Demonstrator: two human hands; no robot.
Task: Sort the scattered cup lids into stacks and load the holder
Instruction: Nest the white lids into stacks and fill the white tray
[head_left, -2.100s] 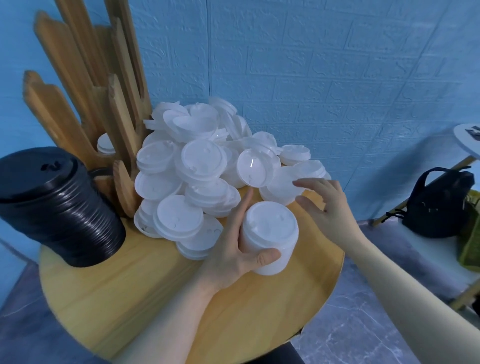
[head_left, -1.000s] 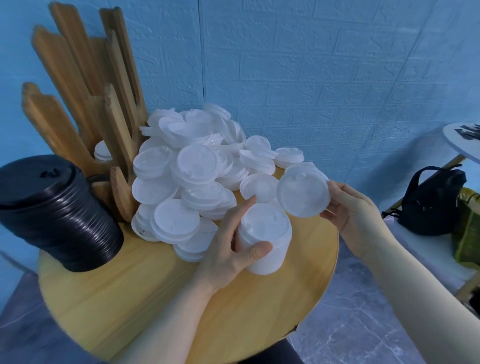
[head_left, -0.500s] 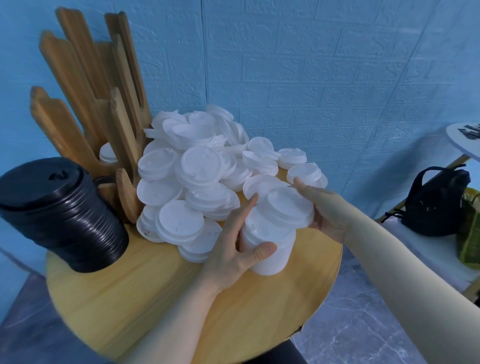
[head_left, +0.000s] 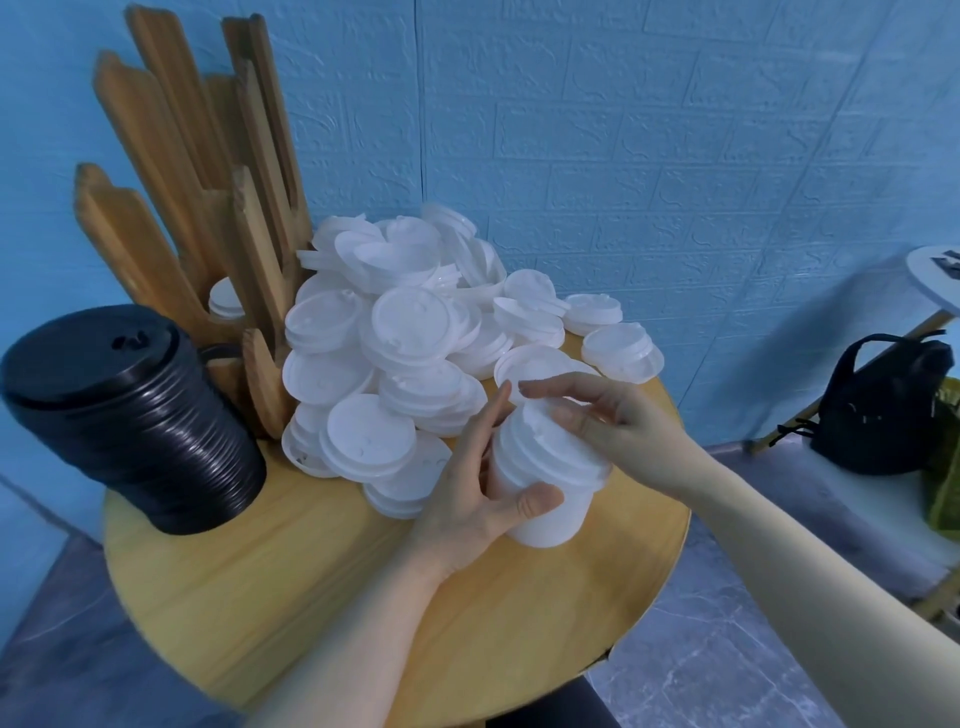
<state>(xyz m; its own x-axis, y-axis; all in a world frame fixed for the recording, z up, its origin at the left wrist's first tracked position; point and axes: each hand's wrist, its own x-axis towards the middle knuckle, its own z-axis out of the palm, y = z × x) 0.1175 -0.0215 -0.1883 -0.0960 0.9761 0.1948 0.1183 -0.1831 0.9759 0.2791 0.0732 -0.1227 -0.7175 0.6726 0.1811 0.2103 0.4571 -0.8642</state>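
Observation:
A stack of white lids (head_left: 545, 483) stands on the round wooden table (head_left: 311, 597). My left hand (head_left: 478, 499) wraps around its side, thumb in front. My right hand (head_left: 602, 415) rests on the top lid of that stack, fingers spread over it. Behind lies a heap of loose white lids (head_left: 405, 338). The wooden slatted holder (head_left: 208, 208) rises at the back left, with a few white lids (head_left: 226, 301) inside it. A tall stack of black lids (head_left: 135, 415) leans at the left table edge.
A blue brick-pattern wall stands right behind the table. To the right, a black bag (head_left: 883, 405) sits on a low white surface, and the rim of a small white side table (head_left: 935, 280) shows at the edge. Grey floor lies below.
My right hand picked a white lid out of the heap, carried it over and set it on top of the stack that my left hand holds. The stack has stayed in place.

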